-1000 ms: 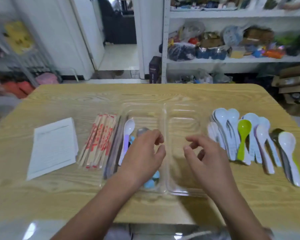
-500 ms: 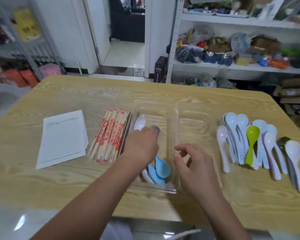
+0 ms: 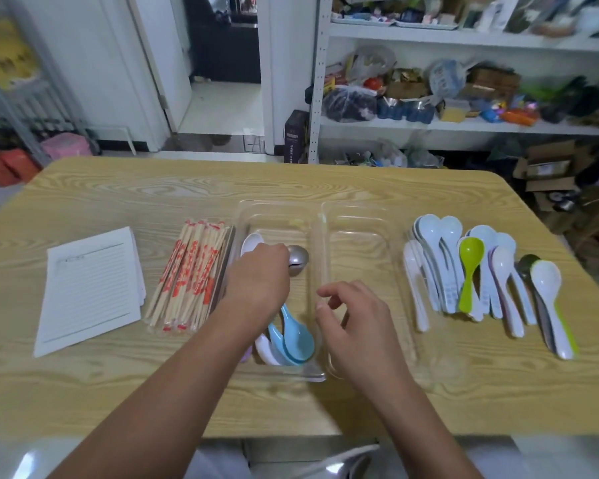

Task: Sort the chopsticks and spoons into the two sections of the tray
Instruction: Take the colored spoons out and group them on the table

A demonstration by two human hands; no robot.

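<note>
The left hand (image 3: 256,278) rests curled over the spoons in the clear tray's (image 3: 281,210) left section; whether it grips any I cannot tell. The right hand (image 3: 355,319) hovers half-open, holding nothing. The loose plastic spoons (image 3: 478,267) look light, stiff and slippery, best pinched at mid-handle.

Spoon handles (image 3: 284,314) under left hand (image 3: 256,281)

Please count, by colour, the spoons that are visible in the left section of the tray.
white spoons: 2
blue spoons: 2
silver spoon: 1
Total: 5 visible. The left hand lies over this section, so it may hide more.
</note>
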